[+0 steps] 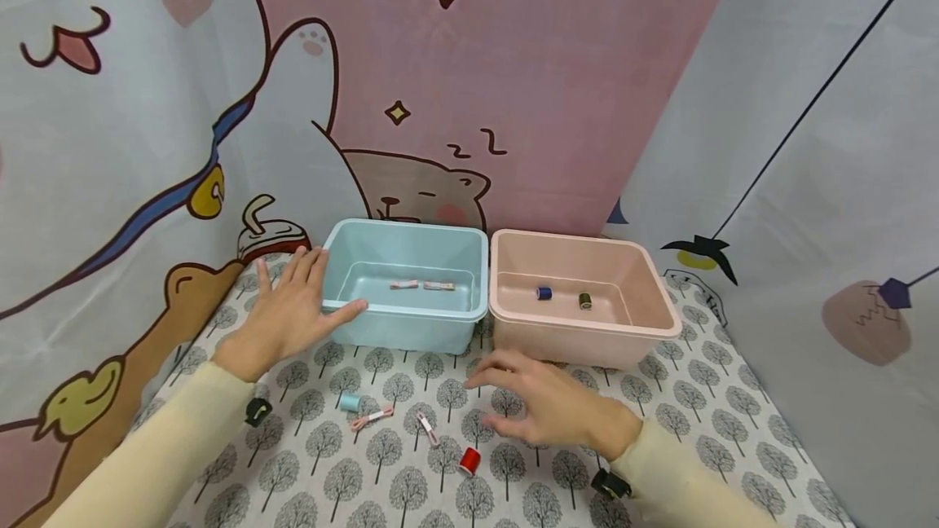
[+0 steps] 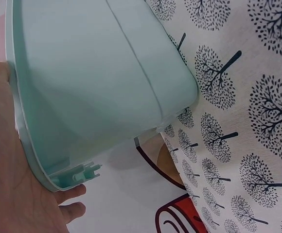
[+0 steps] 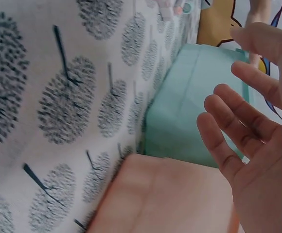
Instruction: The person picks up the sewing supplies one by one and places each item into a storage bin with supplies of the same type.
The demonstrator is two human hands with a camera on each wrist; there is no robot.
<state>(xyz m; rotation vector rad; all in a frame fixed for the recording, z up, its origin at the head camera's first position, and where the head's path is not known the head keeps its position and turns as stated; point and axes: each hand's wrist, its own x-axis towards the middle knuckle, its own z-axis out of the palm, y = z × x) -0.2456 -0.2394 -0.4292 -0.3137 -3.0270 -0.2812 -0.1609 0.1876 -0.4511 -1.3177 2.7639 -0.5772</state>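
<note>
Readable text: two z letters [image 1: 493,142] on the pink backdrop [image 1: 572,63], above a sleeping bear drawing; head view only. Any print on the small cord bundles was too small to make out.

Left hand [image 1: 289,320]: released, fingers extended and spread, at the left end of the blue bin [image 1: 403,331], thumb pointing across its front rim. Couldn't tell whether it was in contact. Right hand [image 1: 550,406]: free, fingers loosely bent, above the tree-print cloth [image 1: 433,503] just in front of the pink bin [image 1: 572,342].

Bins sat side by side, blue left, pink right. Blue held two cord bundles [image 1: 438,286] lying end to end; pink held a blue spool [image 1: 544,293] and a green spool [image 1: 584,301], slightly apart. On the cloth in front: light-blue spool [image 1: 350,402], pink-and-white bundle [image 1: 372,418] just beside it, white bundle [image 1: 427,428] further right, then red spool [image 1: 470,461] nearest the person.

View differences: bin contents showed from the head only. Left wrist added a clip-like part [image 2: 85,174] under the blue rim, two fingertips beyond it. Right wrist added the palm side and all fingers, plus both bins' outer walls
</note>
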